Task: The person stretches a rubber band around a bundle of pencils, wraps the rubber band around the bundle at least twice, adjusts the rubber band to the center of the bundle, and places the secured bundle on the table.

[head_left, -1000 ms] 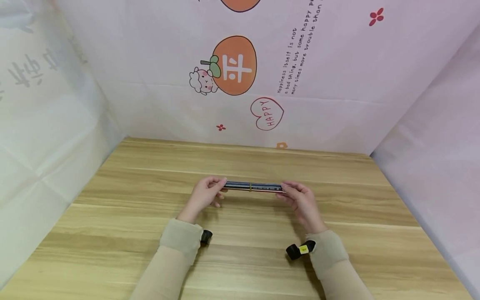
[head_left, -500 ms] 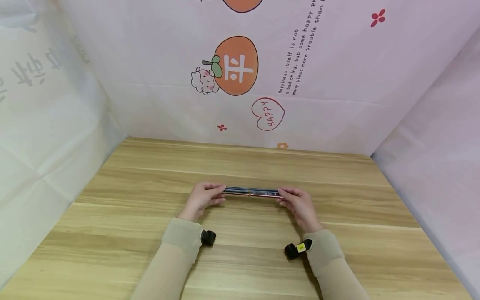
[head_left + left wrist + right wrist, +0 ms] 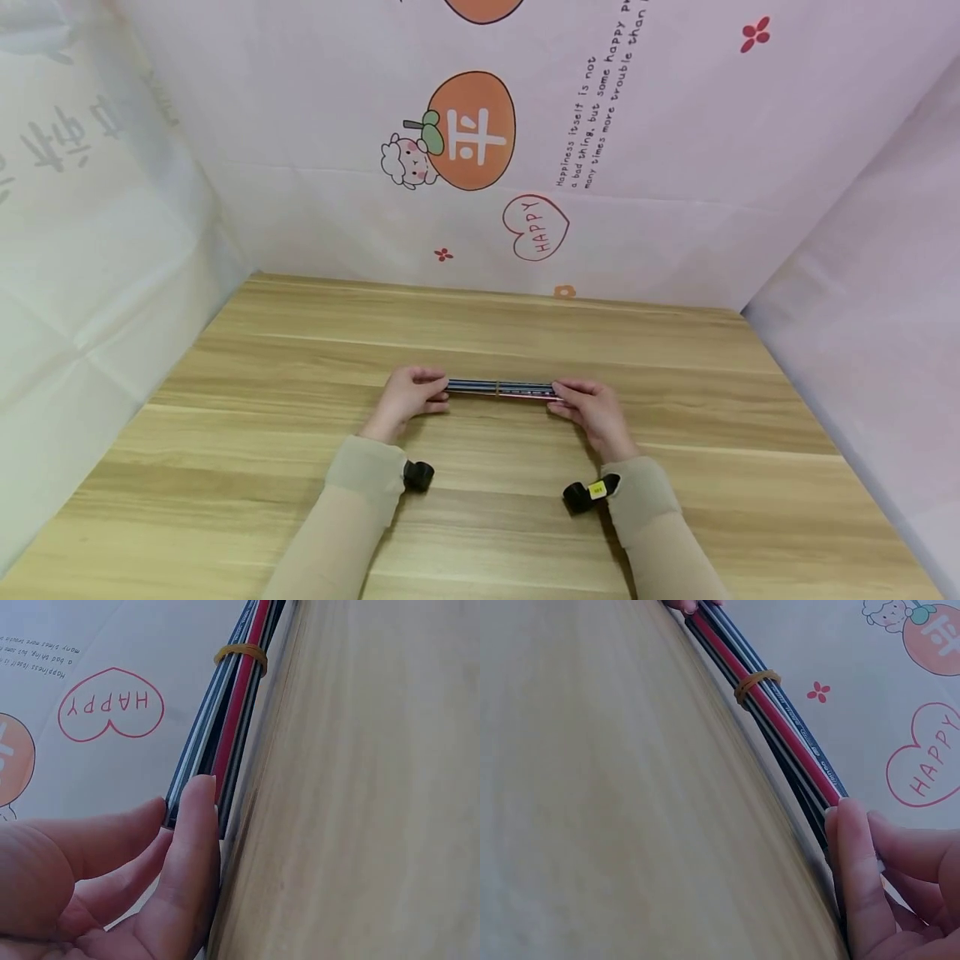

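A bundle of pencils [image 3: 498, 388] lies level between my two hands in the head view, dark blue and black with a red one among them. A yellowish rubber band [image 3: 241, 654] is wound round its middle, also plain in the right wrist view. My left hand [image 3: 408, 397] pinches the bundle's left end between thumb and fingers. At the other end, my right hand [image 3: 594, 410] pinches it the same way, covering the tips. White lettering runs along a blue pencil [image 3: 802, 731] in the right wrist view.
The wood-grain table [image 3: 480, 517] stretches under both arms. Behind it rises a white printed sheet [image 3: 315, 200] with an orange fruit [image 3: 472, 131] and a heart outline [image 3: 536, 227]. More white sheeting [image 3: 877, 275] stands at the sides. Each wrist wears a small black camera [image 3: 417, 476].
Both hands have lowered the pencil bundle toward the table and slightly nearer to me, keeping hold of its ends. The right hand has shifted a little to the left.
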The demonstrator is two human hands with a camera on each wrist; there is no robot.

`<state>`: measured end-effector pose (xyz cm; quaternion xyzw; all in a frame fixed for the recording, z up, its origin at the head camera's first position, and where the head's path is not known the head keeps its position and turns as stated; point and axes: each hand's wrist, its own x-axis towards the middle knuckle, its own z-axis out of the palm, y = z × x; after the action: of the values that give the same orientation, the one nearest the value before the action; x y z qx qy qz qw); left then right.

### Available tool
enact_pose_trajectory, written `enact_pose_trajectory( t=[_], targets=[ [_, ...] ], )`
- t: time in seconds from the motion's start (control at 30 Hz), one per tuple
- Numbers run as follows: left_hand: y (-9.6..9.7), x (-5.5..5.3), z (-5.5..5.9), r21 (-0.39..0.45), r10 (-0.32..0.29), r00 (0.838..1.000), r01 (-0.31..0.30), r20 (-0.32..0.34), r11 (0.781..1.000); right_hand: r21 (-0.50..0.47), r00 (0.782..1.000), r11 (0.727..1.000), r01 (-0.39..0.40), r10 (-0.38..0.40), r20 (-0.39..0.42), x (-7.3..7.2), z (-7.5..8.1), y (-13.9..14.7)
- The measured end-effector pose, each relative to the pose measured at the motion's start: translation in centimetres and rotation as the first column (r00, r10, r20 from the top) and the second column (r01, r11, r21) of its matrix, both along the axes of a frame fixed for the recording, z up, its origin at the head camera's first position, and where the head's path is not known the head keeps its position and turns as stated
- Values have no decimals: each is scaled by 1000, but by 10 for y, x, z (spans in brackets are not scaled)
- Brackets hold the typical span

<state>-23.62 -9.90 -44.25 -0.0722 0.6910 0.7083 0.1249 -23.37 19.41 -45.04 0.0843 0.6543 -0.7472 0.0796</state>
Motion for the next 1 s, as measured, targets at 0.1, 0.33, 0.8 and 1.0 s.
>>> enact_pose_trajectory(
  t=[0.1,0.33,0.8,1.0],
  targets=[
    [0,1,1,-6,10,1000,-10,5,1000,10,1000,1000,-23,23,-1,0,1,1],
    [0,2,1,-25,12,1000,-12,-3,1000,43,999,998,-47,47,-6,-1,0,1],
    [0,5,6,-112,44,999,-46,-20,993,12,1000,1000,-16,15,14,1,1,4],
    [-3,5,11,-189,49,998,-57,-51,980,-60,998,996,62,-62,2,0,8,14]
  ],
)
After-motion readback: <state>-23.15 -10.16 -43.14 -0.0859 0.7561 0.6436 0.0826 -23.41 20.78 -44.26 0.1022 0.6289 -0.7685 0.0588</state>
